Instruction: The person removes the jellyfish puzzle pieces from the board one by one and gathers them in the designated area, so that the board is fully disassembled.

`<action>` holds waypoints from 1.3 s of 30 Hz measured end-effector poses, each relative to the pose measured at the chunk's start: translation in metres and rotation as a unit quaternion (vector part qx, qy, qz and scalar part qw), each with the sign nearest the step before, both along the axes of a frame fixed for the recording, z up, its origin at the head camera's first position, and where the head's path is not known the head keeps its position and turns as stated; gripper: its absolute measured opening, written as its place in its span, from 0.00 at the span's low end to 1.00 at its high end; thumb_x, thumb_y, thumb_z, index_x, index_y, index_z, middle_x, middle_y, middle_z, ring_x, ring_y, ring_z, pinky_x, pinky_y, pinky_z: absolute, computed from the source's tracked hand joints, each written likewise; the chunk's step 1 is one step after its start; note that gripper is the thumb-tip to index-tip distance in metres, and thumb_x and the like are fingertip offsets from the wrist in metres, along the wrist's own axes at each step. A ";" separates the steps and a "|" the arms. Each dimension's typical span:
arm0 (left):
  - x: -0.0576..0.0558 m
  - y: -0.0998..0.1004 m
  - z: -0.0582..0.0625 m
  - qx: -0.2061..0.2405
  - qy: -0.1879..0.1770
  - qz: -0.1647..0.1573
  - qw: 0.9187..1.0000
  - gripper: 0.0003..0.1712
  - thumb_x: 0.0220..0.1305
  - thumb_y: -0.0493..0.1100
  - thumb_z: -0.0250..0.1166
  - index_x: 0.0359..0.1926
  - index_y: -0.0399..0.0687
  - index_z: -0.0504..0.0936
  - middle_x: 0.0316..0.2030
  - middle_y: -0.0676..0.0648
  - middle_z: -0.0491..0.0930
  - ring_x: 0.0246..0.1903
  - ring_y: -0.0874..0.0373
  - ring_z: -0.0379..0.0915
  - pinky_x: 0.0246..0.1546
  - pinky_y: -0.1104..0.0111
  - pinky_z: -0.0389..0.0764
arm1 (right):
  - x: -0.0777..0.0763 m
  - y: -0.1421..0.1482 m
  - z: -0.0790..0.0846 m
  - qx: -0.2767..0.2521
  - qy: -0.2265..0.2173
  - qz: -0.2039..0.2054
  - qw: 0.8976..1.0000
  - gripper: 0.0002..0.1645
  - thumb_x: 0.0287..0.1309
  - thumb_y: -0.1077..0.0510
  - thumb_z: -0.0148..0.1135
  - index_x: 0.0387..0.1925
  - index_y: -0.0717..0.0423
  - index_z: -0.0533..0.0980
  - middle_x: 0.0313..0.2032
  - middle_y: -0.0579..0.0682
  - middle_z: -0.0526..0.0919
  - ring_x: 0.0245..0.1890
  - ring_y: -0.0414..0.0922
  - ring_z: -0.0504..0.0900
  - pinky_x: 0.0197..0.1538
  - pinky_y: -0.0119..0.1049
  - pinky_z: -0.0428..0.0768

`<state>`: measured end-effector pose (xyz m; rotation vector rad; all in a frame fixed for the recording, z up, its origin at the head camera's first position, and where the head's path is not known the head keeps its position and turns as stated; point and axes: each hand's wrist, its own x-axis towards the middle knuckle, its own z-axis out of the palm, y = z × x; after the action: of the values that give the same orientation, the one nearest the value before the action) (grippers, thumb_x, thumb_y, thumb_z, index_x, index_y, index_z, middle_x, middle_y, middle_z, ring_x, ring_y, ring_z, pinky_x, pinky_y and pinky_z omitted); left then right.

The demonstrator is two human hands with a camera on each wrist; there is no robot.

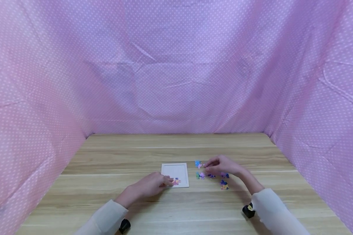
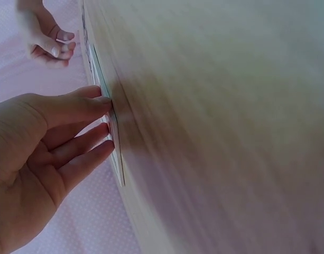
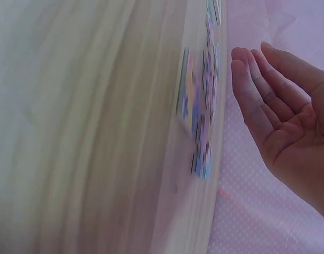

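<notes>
A white square puzzle tray (image 1: 174, 170) lies flat on the table, with joined jigsaw pieces (image 1: 176, 181) in its near part. My left hand (image 1: 153, 184) reaches in from the left, and its fingertips rest at the tray's near left corner beside those pieces. In the left wrist view the fingers (image 2: 80, 151) are fairly straight against the tray's edge. To the right of the tray, my right hand (image 1: 223, 164) hovers over loose jigsaw pieces (image 1: 200, 175). The right wrist view shows its fingers (image 3: 251, 100) loosely bent above the table, with nothing visible between them.
Several loose pieces lie right of the tray, among them a blue one (image 1: 197, 164) at the back and a yellow-and-purple one (image 1: 224, 185) nearest me. The wooden table (image 1: 176, 212) ends at a pink dotted curtain (image 1: 176, 98) behind and at both sides.
</notes>
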<state>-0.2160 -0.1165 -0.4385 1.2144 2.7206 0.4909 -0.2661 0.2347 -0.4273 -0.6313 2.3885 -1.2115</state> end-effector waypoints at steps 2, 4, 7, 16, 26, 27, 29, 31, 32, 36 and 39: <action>0.000 0.000 0.000 -0.003 0.002 0.001 1.000 0.15 0.67 0.32 0.66 0.52 0.48 0.88 0.57 0.49 0.84 0.60 0.55 0.80 0.59 0.62 0.82 | -0.001 -0.007 0.000 -0.003 -0.002 0.009 1.000 0.19 0.69 0.55 0.64 0.54 0.63 0.82 0.49 0.57 0.88 0.43 0.42 0.85 0.46 0.33 0.83; 0.000 0.000 0.000 -0.007 0.002 0.004 1.000 0.16 0.67 0.32 0.66 0.53 0.49 0.88 0.57 0.50 0.83 0.61 0.56 0.80 0.59 0.62 0.82 | -0.002 -0.015 -0.001 -0.004 -0.006 0.014 1.000 0.18 0.68 0.55 0.64 0.53 0.62 0.82 0.48 0.57 0.88 0.42 0.43 0.85 0.45 0.34 0.84; 0.000 -0.001 -0.001 -0.003 0.004 -0.002 1.000 0.16 0.67 0.32 0.65 0.53 0.48 0.88 0.57 0.49 0.84 0.60 0.56 0.80 0.59 0.62 0.82 | -0.003 -0.027 -0.001 -0.008 -0.015 0.019 1.000 0.18 0.68 0.56 0.64 0.53 0.63 0.82 0.45 0.57 0.89 0.41 0.45 0.86 0.45 0.36 0.85; -0.001 -0.004 -0.002 0.014 -0.013 -0.007 1.000 0.14 0.69 0.34 0.64 0.52 0.48 0.88 0.57 0.49 0.83 0.59 0.57 0.81 0.58 0.65 0.82 | -0.006 -0.060 -0.006 -0.017 -0.018 0.047 0.999 0.17 0.67 0.56 0.65 0.53 0.63 0.83 0.47 0.57 0.89 0.42 0.45 0.86 0.46 0.37 0.86; -0.004 -0.006 -0.004 0.017 0.017 -0.015 1.000 0.12 0.67 0.36 0.67 0.49 0.50 0.90 0.54 0.50 0.86 0.55 0.59 0.83 0.56 0.67 0.83 | -0.011 -0.091 -0.008 -0.004 0.000 0.090 0.996 0.16 0.66 0.58 0.65 0.51 0.63 0.83 0.47 0.56 0.89 0.42 0.39 0.84 0.47 0.30 0.82; -0.005 -0.006 -0.004 0.020 0.017 -0.016 1.000 0.12 0.66 0.35 0.67 0.49 0.49 0.90 0.53 0.50 0.86 0.55 0.59 0.84 0.56 0.66 0.83 | -0.011 -0.094 -0.009 -0.004 0.000 0.091 0.996 0.16 0.66 0.59 0.65 0.51 0.63 0.83 0.47 0.56 0.89 0.42 0.38 0.83 0.47 0.29 0.81; -0.005 -0.006 -0.004 0.023 0.014 -0.018 0.999 0.13 0.66 0.35 0.67 0.50 0.49 0.90 0.53 0.49 0.86 0.55 0.58 0.84 0.56 0.67 0.83 | -0.011 -0.100 -0.010 -0.007 -0.007 0.094 0.996 0.16 0.65 0.60 0.66 0.51 0.64 0.83 0.47 0.56 0.89 0.42 0.37 0.84 0.46 0.28 0.82; -0.005 -0.006 -0.004 0.027 0.012 -0.021 0.999 0.13 0.66 0.35 0.68 0.50 0.47 0.90 0.51 0.48 0.87 0.52 0.60 0.85 0.54 0.69 0.84 | -0.010 -0.105 -0.010 -0.010 -0.015 0.095 0.995 0.16 0.64 0.61 0.66 0.51 0.64 0.83 0.46 0.57 0.89 0.41 0.38 0.85 0.46 0.28 0.83; -0.005 -0.007 -0.004 0.028 0.013 -0.022 0.999 0.13 0.66 0.35 0.68 0.50 0.47 0.90 0.51 0.48 0.88 0.52 0.60 0.85 0.54 0.69 0.84 | -0.010 -0.108 -0.011 -0.011 -0.017 0.097 0.995 0.16 0.63 0.62 0.66 0.50 0.65 0.83 0.45 0.57 0.89 0.41 0.38 0.85 0.45 0.28 0.83; -0.005 -0.007 -0.005 0.030 0.009 -0.020 0.999 0.12 0.65 0.35 0.68 0.49 0.46 0.90 0.48 0.48 0.89 0.46 0.62 0.85 0.49 0.72 0.85 | -0.009 -0.116 -0.011 -0.007 -0.014 0.106 0.994 0.16 0.59 0.68 0.67 0.49 0.68 0.83 0.43 0.59 0.89 0.40 0.39 0.86 0.45 0.28 0.85; -0.005 -0.007 -0.004 0.030 0.006 -0.016 0.999 0.12 0.65 0.34 0.69 0.49 0.45 0.90 0.48 0.46 0.89 0.49 0.58 0.86 0.52 0.70 0.85 | -0.009 -0.121 -0.011 -0.001 -0.006 0.111 0.994 0.16 0.55 0.70 0.69 0.47 0.70 0.83 0.42 0.60 0.89 0.40 0.40 0.87 0.45 0.27 0.85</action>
<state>-0.2207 -0.1232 -0.4422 1.2764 2.7095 0.5672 -0.2753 0.1139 -0.4386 -0.8637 2.2370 -1.1195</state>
